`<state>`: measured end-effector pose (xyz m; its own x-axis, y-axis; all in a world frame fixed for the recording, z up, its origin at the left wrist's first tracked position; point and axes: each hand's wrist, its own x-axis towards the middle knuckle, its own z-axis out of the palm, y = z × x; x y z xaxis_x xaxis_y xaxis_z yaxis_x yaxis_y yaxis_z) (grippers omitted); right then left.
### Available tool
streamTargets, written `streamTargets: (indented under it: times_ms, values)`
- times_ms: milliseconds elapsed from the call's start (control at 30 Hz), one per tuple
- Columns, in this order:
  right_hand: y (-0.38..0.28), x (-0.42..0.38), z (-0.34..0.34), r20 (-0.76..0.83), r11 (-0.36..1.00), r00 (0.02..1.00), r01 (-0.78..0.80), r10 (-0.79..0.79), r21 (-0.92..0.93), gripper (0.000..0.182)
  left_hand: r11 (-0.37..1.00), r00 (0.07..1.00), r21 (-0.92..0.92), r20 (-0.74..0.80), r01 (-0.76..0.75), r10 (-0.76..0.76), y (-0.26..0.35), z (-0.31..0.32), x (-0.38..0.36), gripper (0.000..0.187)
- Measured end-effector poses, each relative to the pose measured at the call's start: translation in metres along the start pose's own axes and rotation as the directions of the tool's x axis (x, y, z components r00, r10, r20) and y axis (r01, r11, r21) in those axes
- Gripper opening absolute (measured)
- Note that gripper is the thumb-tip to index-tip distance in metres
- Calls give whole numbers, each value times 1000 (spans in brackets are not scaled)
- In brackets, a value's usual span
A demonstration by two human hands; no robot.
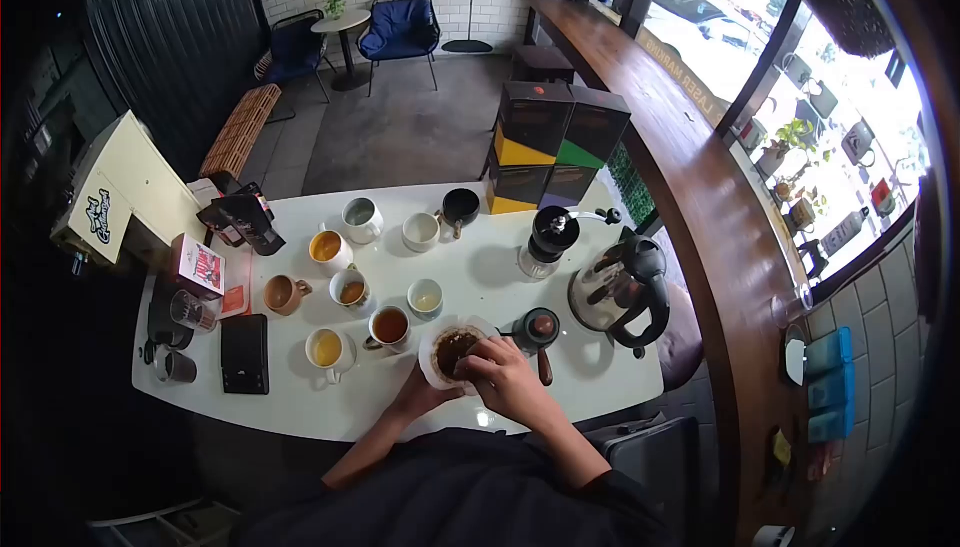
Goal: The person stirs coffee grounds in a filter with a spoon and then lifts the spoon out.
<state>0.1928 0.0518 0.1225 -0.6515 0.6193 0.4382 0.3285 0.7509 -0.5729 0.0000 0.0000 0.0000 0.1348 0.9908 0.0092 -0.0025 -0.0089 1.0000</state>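
A white paper coffee filter (437, 362) with dark brown grounds (456, 349) inside is close to the table's front edge. My left hand (428, 392) is wrapped round its lower left side. Bent over the filter's right side, my right hand (508, 379) has its fingers pinched together at the rim, partly hiding the grounds. Just beyond the right hand stands a small dark pot with a wooden handle (545, 367). A mug of dark tea-coloured liquid (389, 325) and a cup with pale liquid (425, 297) are nearest on the left.
Several mugs, including one with orange liquid (327, 246), cover the middle of the white table (290, 417). A hand grinder (553, 235) and a steel kettle (622, 292) are to the right. Stacked dark boxes (540, 137) rise behind; a black notebook (245, 354) lies left.
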Motion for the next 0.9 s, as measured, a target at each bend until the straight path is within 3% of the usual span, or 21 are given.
streamTargets:
  times_ms: [400, 767, 900]
  values:
    - [-1, 3, 0, -28, 999, 1000, -3, 4, 36, 28, 994, 998, 86, -18, -64, 66, -12, -5, 0, 86]
    - [-3, 3, -2, -10, 995, 1000, 2, 0, 103, 27, 998, 999, 54, -23, -24, 26, -3, -2, -1, 84]
    - [-3, 3, -3, -10, 999, 1000, 2, -2, 39, 27, 999, 999, 48, -31, -19, 21, -6, 0, -1, 84]
